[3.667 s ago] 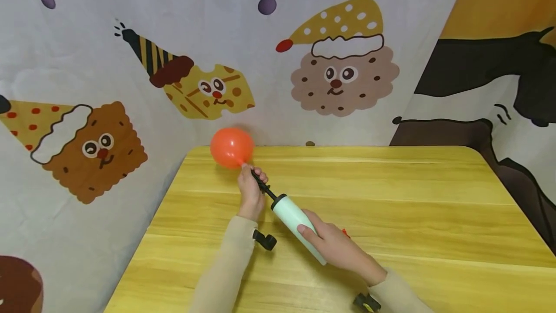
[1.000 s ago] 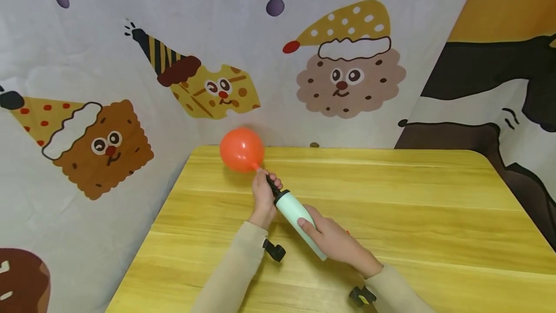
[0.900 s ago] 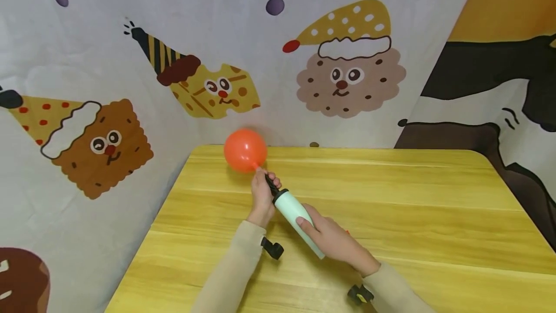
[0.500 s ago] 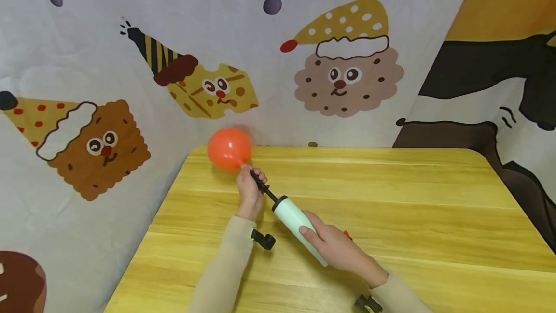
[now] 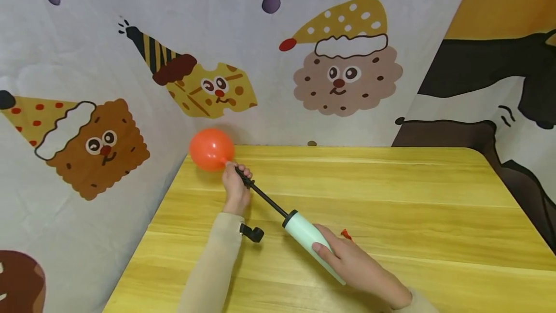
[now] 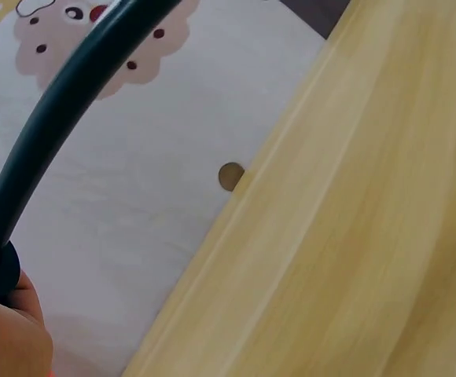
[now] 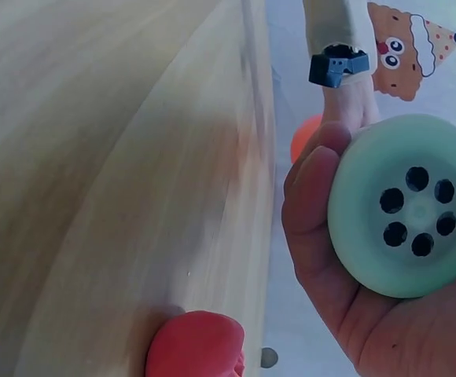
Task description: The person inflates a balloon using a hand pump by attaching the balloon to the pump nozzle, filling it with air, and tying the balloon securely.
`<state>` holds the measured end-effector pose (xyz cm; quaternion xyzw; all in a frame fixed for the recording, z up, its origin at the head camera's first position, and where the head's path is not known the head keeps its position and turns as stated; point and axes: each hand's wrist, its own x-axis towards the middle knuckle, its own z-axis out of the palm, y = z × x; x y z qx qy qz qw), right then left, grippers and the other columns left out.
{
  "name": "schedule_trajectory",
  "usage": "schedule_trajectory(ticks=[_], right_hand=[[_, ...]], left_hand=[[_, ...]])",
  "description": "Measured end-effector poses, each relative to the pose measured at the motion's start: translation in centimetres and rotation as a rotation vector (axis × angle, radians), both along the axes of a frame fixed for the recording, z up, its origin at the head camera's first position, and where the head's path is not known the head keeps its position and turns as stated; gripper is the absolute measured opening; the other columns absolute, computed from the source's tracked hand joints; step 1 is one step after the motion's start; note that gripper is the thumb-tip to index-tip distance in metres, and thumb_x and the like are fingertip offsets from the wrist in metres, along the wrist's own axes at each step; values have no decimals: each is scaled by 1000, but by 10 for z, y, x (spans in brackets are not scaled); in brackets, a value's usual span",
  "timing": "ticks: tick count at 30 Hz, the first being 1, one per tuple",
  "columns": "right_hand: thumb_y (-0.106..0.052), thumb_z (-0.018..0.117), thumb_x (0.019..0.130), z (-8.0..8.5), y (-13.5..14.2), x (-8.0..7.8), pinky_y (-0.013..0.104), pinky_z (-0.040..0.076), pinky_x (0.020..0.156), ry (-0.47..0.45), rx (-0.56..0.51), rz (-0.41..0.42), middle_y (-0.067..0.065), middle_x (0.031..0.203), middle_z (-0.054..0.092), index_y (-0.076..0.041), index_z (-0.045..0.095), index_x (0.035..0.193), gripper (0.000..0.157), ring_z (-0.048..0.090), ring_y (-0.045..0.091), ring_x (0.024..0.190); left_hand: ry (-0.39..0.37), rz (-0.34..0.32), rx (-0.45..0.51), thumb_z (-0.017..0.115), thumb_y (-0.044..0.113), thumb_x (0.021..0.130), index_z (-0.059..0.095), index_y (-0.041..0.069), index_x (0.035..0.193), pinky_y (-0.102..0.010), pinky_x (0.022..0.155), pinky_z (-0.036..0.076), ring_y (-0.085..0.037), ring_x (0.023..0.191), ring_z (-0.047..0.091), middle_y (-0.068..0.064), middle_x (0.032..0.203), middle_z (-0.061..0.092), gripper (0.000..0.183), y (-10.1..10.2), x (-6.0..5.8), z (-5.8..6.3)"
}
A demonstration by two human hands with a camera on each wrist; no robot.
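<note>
An inflated orange-red balloon (image 5: 212,149) sits at the table's far left, its neck at the thumb of my left hand (image 5: 236,188). That hand grips the black end of a balloon pump, with the balloon's neck beside it. From there a long black rod (image 5: 270,200) runs to the pump's mint-green barrel (image 5: 304,235). My right hand (image 5: 362,267) grips the barrel, fingers curled round it. In the right wrist view the barrel's round end (image 7: 419,210) shows several holes. The left wrist view shows the black rod (image 6: 71,102) up close and part of the left hand (image 6: 12,338).
A small red item, like a limp balloon (image 5: 346,234), lies on the wooden table (image 5: 412,192) beyond the right hand. A cloth with cartoon prints (image 5: 269,62) hangs right behind the table and along its left side. A black wrist camera mount (image 5: 253,233) juts from the left cuff.
From a short gap, the hands have drawn apart: the left with the balloon went left and the right with the barrel went down and right, so more black rod shows.
</note>
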<state>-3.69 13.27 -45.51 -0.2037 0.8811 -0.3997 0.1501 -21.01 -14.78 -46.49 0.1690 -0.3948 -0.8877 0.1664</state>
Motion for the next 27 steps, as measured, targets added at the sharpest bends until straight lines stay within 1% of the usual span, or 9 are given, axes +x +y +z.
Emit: schedule_trajectory(ticks=[6,10,14,16,19,23,27], right_hand=[[-50,42,110,-2,-4,-7,30,52,64,-17,-34,5,6,110,65,-14,37,158,60,60,10,77],[-49,42,111,-3,-7,-10,31,52,62,-29,-57,8,9,111,66,-14,37,159,59,61,11,77],[-49,41,111,-3,-13,-16,31,53,62,-34,-69,-1,11,114,67,-12,36,159,62,61,11,77],[-50,41,111,-3,-17,-19,31,53,60,-38,-73,-11,12,113,67,-10,34,160,64,62,11,76],[-47,42,111,-3,-23,-24,31,53,57,-33,-92,-20,12,108,68,-8,34,159,63,62,12,74],[-42,43,112,-4,-29,-32,32,54,58,-7,-120,-22,13,106,69,-8,36,158,58,63,14,76],[-44,41,112,-4,-34,-40,35,54,60,-18,-141,-24,13,107,68,-10,36,159,57,63,16,78]], left_hand=[[22,-30,-31,30,28,116,42,12,90,-21,50,41,-9,54,46,1,70,47,33,12,2,1],[20,-35,-37,31,30,115,42,12,91,-20,50,42,-8,54,46,2,71,48,32,16,4,-1],[8,-79,-61,31,29,116,43,12,91,-20,50,41,-8,54,46,2,71,48,33,27,9,-4],[-2,-103,-80,31,29,116,43,12,90,-20,51,41,-8,55,45,2,71,48,33,33,11,-5],[-13,-129,-95,32,29,116,44,12,90,-20,51,41,-8,55,46,2,71,48,33,42,15,-7],[-16,-147,-99,32,30,116,45,12,89,-21,53,42,-9,56,46,2,72,49,34,52,19,-9],[-27,-175,-120,32,31,115,45,12,90,-21,55,43,-9,56,47,2,72,50,35,60,24,-10]])
